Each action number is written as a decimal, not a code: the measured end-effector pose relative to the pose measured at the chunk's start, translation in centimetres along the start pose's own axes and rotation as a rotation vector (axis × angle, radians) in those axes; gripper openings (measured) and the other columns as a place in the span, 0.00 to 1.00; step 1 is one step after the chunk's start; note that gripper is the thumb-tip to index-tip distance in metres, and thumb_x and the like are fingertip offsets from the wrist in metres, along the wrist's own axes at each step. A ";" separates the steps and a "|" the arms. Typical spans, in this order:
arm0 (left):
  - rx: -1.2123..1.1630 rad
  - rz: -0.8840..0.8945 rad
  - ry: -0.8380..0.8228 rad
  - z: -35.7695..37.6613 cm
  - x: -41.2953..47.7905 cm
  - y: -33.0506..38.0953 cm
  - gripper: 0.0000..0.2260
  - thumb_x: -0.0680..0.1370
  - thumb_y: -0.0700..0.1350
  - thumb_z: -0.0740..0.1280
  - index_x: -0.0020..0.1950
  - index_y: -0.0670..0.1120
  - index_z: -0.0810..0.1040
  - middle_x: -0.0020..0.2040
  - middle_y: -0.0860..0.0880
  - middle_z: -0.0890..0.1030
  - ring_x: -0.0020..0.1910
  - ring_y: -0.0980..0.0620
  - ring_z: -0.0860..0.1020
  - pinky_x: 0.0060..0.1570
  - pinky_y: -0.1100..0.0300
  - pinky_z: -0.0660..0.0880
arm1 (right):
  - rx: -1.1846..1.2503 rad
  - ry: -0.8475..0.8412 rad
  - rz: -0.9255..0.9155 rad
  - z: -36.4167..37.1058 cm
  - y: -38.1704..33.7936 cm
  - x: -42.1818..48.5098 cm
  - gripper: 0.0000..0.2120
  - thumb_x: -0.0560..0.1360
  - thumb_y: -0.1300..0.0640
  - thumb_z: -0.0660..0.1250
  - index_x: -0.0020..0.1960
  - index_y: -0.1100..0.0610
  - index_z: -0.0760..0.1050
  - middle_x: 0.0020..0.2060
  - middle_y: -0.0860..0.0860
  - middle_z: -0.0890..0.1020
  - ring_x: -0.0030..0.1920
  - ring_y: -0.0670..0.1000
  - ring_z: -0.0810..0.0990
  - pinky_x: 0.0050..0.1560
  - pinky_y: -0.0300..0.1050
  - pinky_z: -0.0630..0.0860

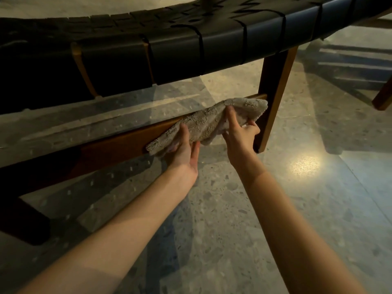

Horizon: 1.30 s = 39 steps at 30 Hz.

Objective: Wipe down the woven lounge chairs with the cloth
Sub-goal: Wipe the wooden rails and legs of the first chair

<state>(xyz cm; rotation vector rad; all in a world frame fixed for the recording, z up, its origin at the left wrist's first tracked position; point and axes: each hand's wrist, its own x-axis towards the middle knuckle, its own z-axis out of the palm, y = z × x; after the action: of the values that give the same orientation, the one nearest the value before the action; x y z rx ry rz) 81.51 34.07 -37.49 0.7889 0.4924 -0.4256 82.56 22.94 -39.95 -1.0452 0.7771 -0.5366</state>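
Left hand (pixel 184 150) is clamped on the lower-left end of a crumpled grey-beige terry cloth (pixel 209 122): thumb laid on top, fingers tucked beneath and mostly hidden by the fabric. Right hand (pixel 241 134) is closed on the upper-right part of the cloth: thumb stretched up along the pile, other fingers curled round the edge near the far end. Hands are held apart, with a span of cloth bunched between them.

Cloth is draped over a low brown wooden stretcher rail (pixel 114 148). Its right end is just beside the tapered brown wooden leg (pixel 273 96). The rail-to-leg joint is covered by the cloth.

Above, the lounge chair's seat of woven black flat straps (pixel 191 49) is seen, wrapped round the frame. Light wood shows in gaps between straps at left. The seat's far side and both ends are cut off at the view's border. Its left part is lost in deep shadow, as is a dark leg (pixel 23 221) at lower left.

Below lies a polished speckled terrazzo floor (pixel 212 219) with a bright light reflection (pixel 305 165). A second brown wooden leg (pixel 382 96) is clipped at the right border; what it belongs to cannot be told.
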 end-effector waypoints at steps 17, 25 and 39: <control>0.113 -0.165 -0.181 4.3 3.5 -4.4 0.19 0.77 0.51 0.66 0.63 0.41 0.75 0.59 0.44 0.79 0.51 0.53 0.80 0.47 0.67 0.78 | 0.135 0.044 0.093 -1.5 -3.9 4.6 0.11 0.78 0.52 0.65 0.42 0.57 0.70 0.53 0.58 0.80 0.56 0.57 0.80 0.55 0.49 0.78; -0.031 -0.117 -0.112 -1.1 2.3 -0.2 0.06 0.77 0.46 0.66 0.50 0.45 0.74 0.65 0.46 0.74 0.66 0.49 0.72 0.64 0.58 0.70 | -0.032 -0.200 0.086 -0.1 -2.3 0.3 0.08 0.81 0.55 0.60 0.45 0.57 0.71 0.45 0.52 0.79 0.47 0.50 0.79 0.58 0.49 0.75; -0.131 0.128 0.292 -15.6 -2.9 12.2 0.20 0.73 0.49 0.70 0.63 0.46 0.74 0.63 0.46 0.77 0.53 0.53 0.77 0.44 0.62 0.79 | -0.225 -0.504 0.256 10.6 6.3 -14.0 0.23 0.80 0.52 0.60 0.69 0.66 0.65 0.64 0.61 0.74 0.64 0.58 0.73 0.67 0.57 0.70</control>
<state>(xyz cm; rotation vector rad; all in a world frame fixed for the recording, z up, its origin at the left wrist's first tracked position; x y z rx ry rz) 81.68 54.02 -38.42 0.7544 0.7296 -0.1571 82.36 41.54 -38.39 -1.2019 0.5153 0.0417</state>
